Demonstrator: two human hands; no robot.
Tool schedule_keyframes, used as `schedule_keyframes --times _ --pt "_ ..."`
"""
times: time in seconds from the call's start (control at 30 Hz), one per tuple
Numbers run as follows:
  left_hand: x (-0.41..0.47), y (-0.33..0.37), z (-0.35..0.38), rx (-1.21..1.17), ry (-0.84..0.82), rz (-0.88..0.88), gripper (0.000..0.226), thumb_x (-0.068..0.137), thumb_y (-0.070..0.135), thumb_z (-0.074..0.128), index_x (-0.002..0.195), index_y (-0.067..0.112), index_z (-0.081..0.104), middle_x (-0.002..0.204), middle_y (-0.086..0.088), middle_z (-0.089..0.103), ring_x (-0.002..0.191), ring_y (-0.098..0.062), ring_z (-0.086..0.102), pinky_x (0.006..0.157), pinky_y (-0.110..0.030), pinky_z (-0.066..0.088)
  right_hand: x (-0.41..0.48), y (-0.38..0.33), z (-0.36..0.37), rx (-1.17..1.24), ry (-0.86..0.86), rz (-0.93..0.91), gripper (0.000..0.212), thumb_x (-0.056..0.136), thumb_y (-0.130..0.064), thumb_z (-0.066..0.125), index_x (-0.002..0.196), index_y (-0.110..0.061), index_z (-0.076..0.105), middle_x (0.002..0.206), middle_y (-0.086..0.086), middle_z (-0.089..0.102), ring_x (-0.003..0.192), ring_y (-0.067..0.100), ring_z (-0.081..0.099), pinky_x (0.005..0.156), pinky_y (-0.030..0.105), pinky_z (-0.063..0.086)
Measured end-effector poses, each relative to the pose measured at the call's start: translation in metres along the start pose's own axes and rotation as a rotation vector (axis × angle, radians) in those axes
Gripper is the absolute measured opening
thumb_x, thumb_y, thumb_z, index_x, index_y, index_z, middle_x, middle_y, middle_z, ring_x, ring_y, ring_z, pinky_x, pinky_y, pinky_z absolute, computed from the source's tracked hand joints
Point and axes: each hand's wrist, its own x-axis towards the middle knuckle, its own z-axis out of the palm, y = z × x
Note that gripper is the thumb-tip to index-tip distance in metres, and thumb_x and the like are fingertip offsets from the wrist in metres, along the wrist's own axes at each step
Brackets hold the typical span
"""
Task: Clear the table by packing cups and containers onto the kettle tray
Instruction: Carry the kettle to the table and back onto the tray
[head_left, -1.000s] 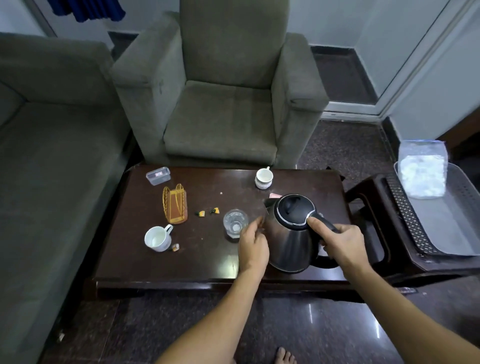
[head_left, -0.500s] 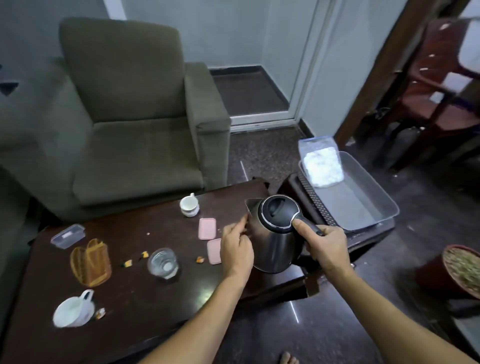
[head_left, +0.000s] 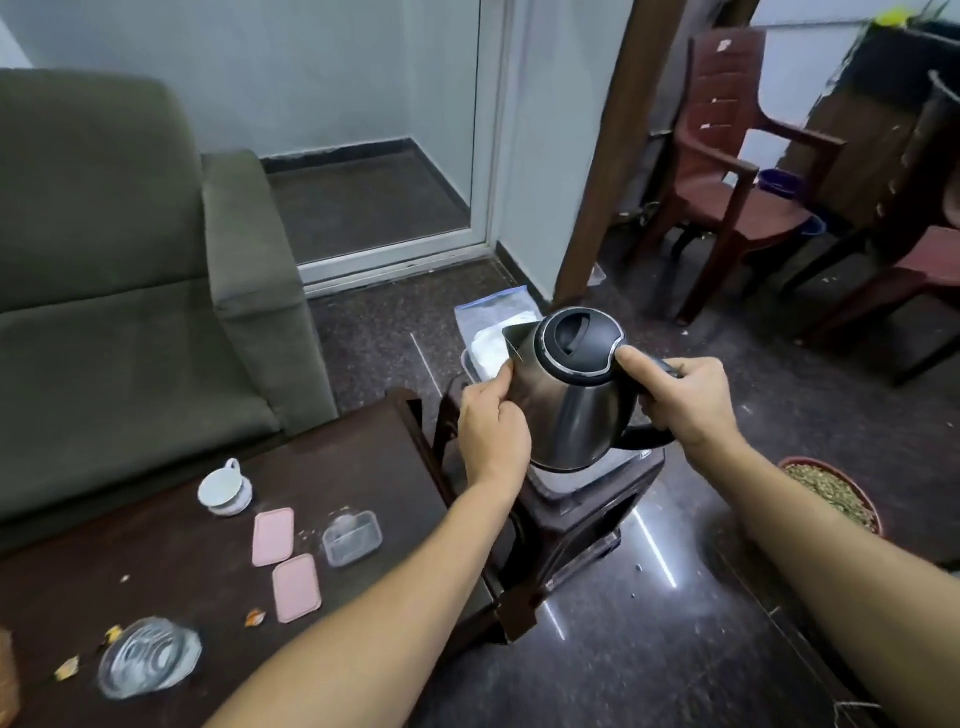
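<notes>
A steel kettle (head_left: 566, 400) with a black lid is held over the grey tray (head_left: 561, 480) on a dark stool, right of the table. My right hand (head_left: 680, 400) grips its black handle, thumb on the lid rim. My left hand (head_left: 491, 434) presses against the kettle's left side. Behind the kettle a clear bag of white stuff (head_left: 488, 340) stands in the tray. On the dark table (head_left: 363, 467) remain a white cup (head_left: 224, 488), a small clear container (head_left: 352, 538), two pink lids (head_left: 284, 564) and a drinking glass (head_left: 148, 657).
A green armchair (head_left: 130, 291) stands behind the table. Red plastic chairs (head_left: 737, 171) are at the back right. A round pot of soil (head_left: 831, 493) sits on the floor under my right forearm. Small wrappers (head_left: 254, 617) lie on the table.
Both hands have carried the kettle off the table and rightwards over the tray on the stool. My view has turned right with it. A small clear container has come into sight.
</notes>
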Motion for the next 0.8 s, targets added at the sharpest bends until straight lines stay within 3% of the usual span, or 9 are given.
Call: schedule_keyframes --times 0.07,0.13,0.23,0.33,0.47,0.6,0.8 --pt "0.009 0.005 0.021 -0.001 -0.025 -0.023 0.058 0.096 0.0 0.037 0.14 0.028 0.062 0.13 0.001 0.058 0.125 -0.015 0.052 0.108 -0.023 0.036 0.023 0.005 -0.01 -0.004 -0.004 0.015 0.085 0.058 -0.085 0.075 0.046 -0.007 0.043 0.046 0.007 0.042 0.046 0.017 0.037 0.052 0.034 0.034" --pt "0.018 0.004 0.039 -0.011 -0.045 -0.037 0.06 0.095 -0.002 0.036 0.14 0.028 0.062 0.134 0.001 0.059 0.128 -0.017 0.053 0.116 -0.033 0.038 0.042 0.013 -0.017 -0.01 -0.03 0.027 0.078 0.061 -0.081 0.076 0.044 -0.012 0.044 0.047 0.008 0.044 0.045 0.017 0.038 0.051 0.034 0.037" --pt "0.03 -0.005 0.063 0.002 -0.035 -0.072 0.056 0.096 0.001 0.038 0.137 0.029 0.064 0.132 0.002 0.063 0.125 -0.018 0.056 0.113 -0.039 0.042 0.064 0.03 -0.021 0.006 -0.099 0.072 0.067 0.068 -0.068 0.08 0.043 -0.014 0.047 0.048 0.008 0.044 0.042 0.014 0.038 0.043 0.031 0.047" --pt "0.036 -0.019 0.08 0.007 -0.024 -0.109 0.056 0.096 0.001 0.039 0.135 0.03 0.066 0.127 0.0 0.064 0.12 -0.019 0.059 0.111 -0.04 0.044 0.078 0.047 -0.02 0.028 -0.16 0.098 0.063 0.069 -0.06 0.081 0.042 -0.016 0.044 0.047 0.005 0.038 0.038 0.011 0.035 0.039 0.024 0.045" --pt "0.038 -0.04 0.097 -0.011 0.052 -0.187 0.05 0.099 0.005 0.042 0.135 0.029 0.066 0.122 0.002 0.06 0.119 -0.017 0.058 0.112 -0.031 0.04 0.097 0.076 -0.016 -0.018 -0.235 0.082 0.066 0.07 -0.064 0.076 0.044 -0.014 0.043 0.048 0.007 0.036 0.045 0.016 0.03 0.049 0.029 0.036" --pt "0.032 -0.053 0.112 -0.016 0.149 -0.235 0.054 0.096 -0.003 0.042 0.135 0.026 0.067 0.119 0.003 0.06 0.117 -0.015 0.057 0.108 -0.023 0.038 0.109 0.097 -0.011 -0.006 -0.306 0.071 0.086 0.069 -0.07 0.072 0.057 0.012 0.048 0.046 0.007 0.037 0.044 0.017 0.029 0.044 0.025 0.031" --pt "0.026 -0.067 0.129 -0.067 0.246 -0.293 0.056 0.094 -0.008 0.041 0.134 0.021 0.067 0.111 0.005 0.057 0.109 -0.013 0.056 0.103 -0.017 0.036 0.126 0.119 -0.007 -0.028 -0.421 0.064 0.083 0.074 -0.068 0.07 0.052 0.007 0.044 0.042 0.009 0.036 0.04 0.018 0.029 0.044 0.025 0.024"
